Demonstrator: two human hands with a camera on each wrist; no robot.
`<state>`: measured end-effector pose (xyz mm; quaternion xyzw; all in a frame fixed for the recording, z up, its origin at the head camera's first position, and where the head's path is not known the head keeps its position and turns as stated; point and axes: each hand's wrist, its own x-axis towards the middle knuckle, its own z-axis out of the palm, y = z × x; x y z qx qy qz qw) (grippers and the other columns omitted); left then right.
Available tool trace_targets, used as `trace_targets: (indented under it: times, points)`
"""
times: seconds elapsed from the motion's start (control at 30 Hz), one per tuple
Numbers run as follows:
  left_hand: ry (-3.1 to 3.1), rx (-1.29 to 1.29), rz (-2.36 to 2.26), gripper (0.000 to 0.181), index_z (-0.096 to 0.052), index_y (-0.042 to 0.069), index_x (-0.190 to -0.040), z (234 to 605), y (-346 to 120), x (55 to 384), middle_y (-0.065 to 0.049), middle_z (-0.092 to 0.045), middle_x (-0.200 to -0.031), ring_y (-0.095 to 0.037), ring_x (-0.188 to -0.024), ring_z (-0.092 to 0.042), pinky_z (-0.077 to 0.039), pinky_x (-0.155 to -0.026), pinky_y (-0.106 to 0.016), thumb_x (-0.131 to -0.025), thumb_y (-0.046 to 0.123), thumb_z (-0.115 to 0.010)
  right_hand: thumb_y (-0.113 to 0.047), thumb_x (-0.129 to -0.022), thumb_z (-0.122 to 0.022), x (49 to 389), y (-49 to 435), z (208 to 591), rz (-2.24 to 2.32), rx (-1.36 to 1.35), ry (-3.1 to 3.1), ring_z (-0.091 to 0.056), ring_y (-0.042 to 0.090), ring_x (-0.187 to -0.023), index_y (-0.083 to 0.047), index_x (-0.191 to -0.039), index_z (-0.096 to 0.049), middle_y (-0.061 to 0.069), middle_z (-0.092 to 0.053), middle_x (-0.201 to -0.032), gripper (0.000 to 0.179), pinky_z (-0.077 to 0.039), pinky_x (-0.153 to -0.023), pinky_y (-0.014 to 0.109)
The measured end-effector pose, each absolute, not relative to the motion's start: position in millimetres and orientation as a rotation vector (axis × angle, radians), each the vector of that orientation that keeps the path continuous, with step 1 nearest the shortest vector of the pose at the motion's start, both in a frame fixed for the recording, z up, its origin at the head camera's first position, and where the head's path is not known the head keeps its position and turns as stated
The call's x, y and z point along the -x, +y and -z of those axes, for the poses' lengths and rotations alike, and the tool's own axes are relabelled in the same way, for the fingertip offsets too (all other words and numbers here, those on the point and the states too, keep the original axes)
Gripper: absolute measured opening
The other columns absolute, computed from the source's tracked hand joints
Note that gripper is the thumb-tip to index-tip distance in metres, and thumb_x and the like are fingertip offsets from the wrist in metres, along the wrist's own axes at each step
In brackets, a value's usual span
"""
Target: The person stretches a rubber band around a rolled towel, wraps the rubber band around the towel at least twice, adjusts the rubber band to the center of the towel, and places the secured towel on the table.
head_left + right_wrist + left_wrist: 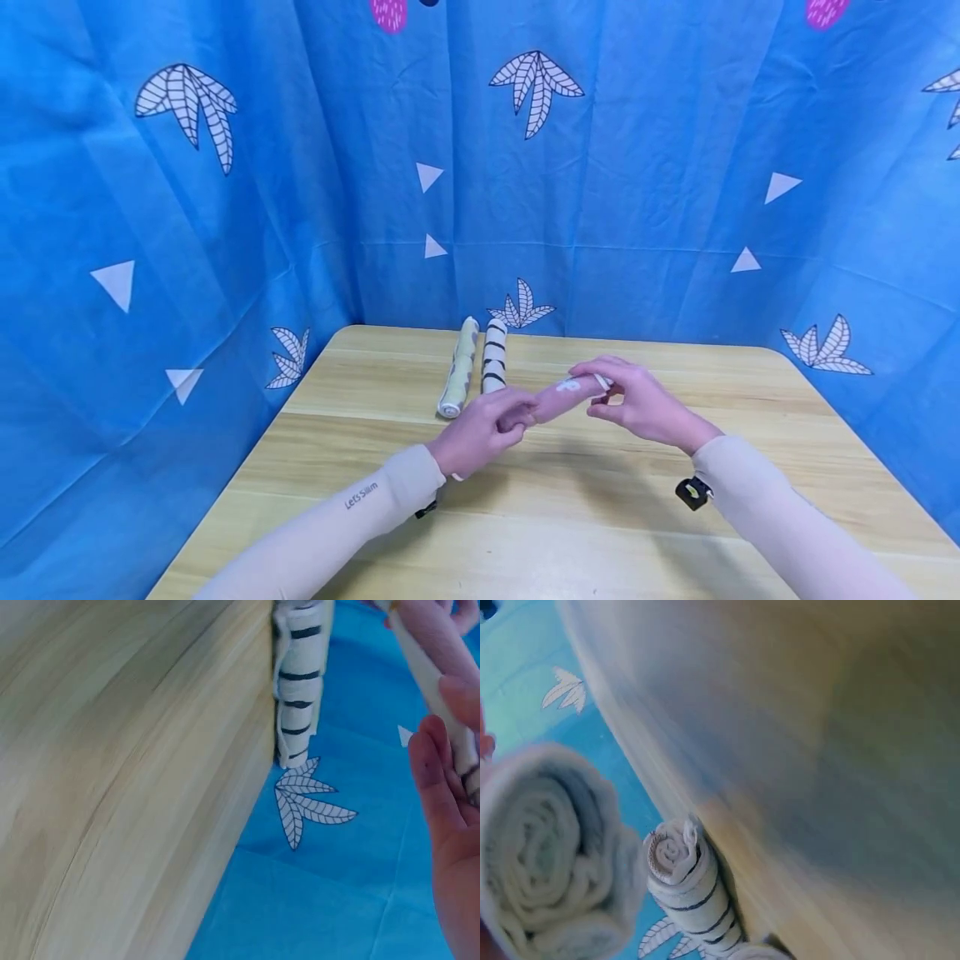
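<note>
Above the middle of the table, a pink rolled towel [558,402] with a pale print is held tilted, its right end higher. My left hand [480,429] grips its left end, and my right hand [645,404] holds the right end between thumb and fingers. In the left wrist view the spiral end of the held towel [544,862] shows up close. The right wrist view has my right hand [454,855] at the edge with the towel's pale edge running along it.
A pale green rolled towel [460,371] and a white one with black stripes [494,354] lie side by side toward the back of the wooden table [360,467]. A blue printed curtain [645,167] hangs behind and along the sides.
</note>
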<state>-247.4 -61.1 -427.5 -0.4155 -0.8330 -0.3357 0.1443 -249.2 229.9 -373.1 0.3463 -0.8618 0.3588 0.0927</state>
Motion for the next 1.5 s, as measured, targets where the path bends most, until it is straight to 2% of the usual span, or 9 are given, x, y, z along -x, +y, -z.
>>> trace_targets:
  times: [0.13, 0.3, 0.47, 0.77, 0.93, 1.07, 1.3, 1.5]
  points:
    - [-2.445, 1.203, 1.039, 0.041, -0.058, 0.023, -0.134, 426.7, -62.4, 246.6, 0.004, -0.067, -0.122, -0.005, -0.099, -0.065, -0.055, -0.084, -0.019, -0.095, 0.015, -0.067, 0.004, -0.08, -0.079, 249.4, 228.5, 373.2, -0.941, -1.085, -2.484, -0.061, 0.02, -0.106, -0.02, -0.128, -0.066, 0.003, -0.066, -0.126, 0.054, -0.057, -0.076, 0.027]
    - [-2.312, 1.329, 0.785, 0.043, -0.057, 0.022, -0.135, 429.1, -62.9, 246.4, 0.002, -0.065, -0.117, -0.005, -0.089, -0.065, -0.053, -0.082, -0.013, -0.095, 0.013, -0.067, 0.004, -0.083, -0.077, 251.6, 230.9, 371.0, -0.956, -1.087, -2.458, -0.067, 0.016, -0.096, -0.015, -0.119, -0.071, 0.002, -0.072, -0.115, 0.041, -0.059, -0.073, 0.027]
    - [-2.201, 1.367, 0.612, 0.042, -0.061, 0.018, -0.133, 428.6, -61.7, 246.9, -0.002, -0.066, -0.111, -0.005, -0.078, -0.066, -0.052, -0.077, -0.009, -0.092, 0.01, -0.069, 0.005, -0.086, -0.074, 252.4, 232.8, 369.7, -1.0, -1.073, -2.488, -0.07, 0.016, -0.092, -0.011, -0.119, -0.072, 0.006, -0.074, -0.113, 0.036, -0.059, -0.072, 0.027]
    - [-2.294, 1.317, 0.422, 0.02, -0.063, 0.018, -0.11, 426.4, -57.8, 245.3, 0.002, -0.06, -0.091, -0.004, -0.068, -0.057, -0.047, -0.066, -0.006, -0.091, 0.011, -0.066, 0.004, -0.085, -0.074, 253.2, 226.8, 375.1, -1.015, -1.051, -2.529, -0.068, 0.01, -0.081, -0.011, -0.115, -0.074, 0.007, -0.075, -0.109, 0.033, -0.058, -0.065, 0.026]
    - [-2.323, 1.296, 0.362, 0.015, -0.061, 0.016, -0.102, 427.3, -56.9, 245.7, 0.002, -0.057, -0.086, -0.003, -0.063, -0.053, -0.043, -0.059, -0.005, -0.088, 0.011, -0.065, 0.003, -0.086, -0.074, 252.9, 224.4, 374.7, -1.017, -1.069, -2.539, -0.067, 0.012, -0.077, -0.011, -0.115, -0.074, 0.006, -0.075, -0.107, 0.032, -0.057, -0.063, 0.026]
    - [-2.314, 1.316, 0.384, 0.015, -0.061, 0.016, -0.099, 428.2, -57.3, 245.7, 0.002, -0.057, -0.085, -0.003, -0.062, -0.052, -0.041, -0.058, -0.005, -0.085, 0.011, -0.065, 0.002, -0.087, -0.073, 252.5, 225.7, 374.5, -1.034, -1.065, -2.561, -0.066, 0.013, -0.072, -0.01, -0.116, -0.073, 0.006, -0.075, -0.107, 0.032, -0.056, -0.061, 0.026]
    - [-2.384, 1.262, 0.601, 0.008, -0.056, 0.02, -0.088, 432.8, -60.2, 243.2, 0.009, -0.05, -0.08, -0.002, -0.067, -0.049, -0.041, -0.058, -0.008, -0.091, 0.02, -0.063, -0.008, -0.092, -0.071, 250.2, 233.2, 372.6, -1.147, -0.971, -2.626, -0.064, 0.011, -0.064, -0.01, -0.12, -0.071, 0.006, -0.074, -0.105, 0.028, -0.056, -0.057, 0.028]
    - [-2.51, 1.152, 0.793, 0.021, -0.055, 0.022, -0.101, 433.4, -55.8, 243.5, 0.01, -0.052, -0.085, -0.002, -0.073, -0.051, -0.045, -0.062, -0.011, -0.091, 0.03, -0.072, -0.018, -0.091, -0.074, 247.6, 233.9, 370.6, -1.161, -0.849, -2.716, -0.066, 0.014, -0.067, -0.014, -0.12, -0.071, 0.003, -0.073, -0.096, 0.029, -0.055, -0.057, 0.029]
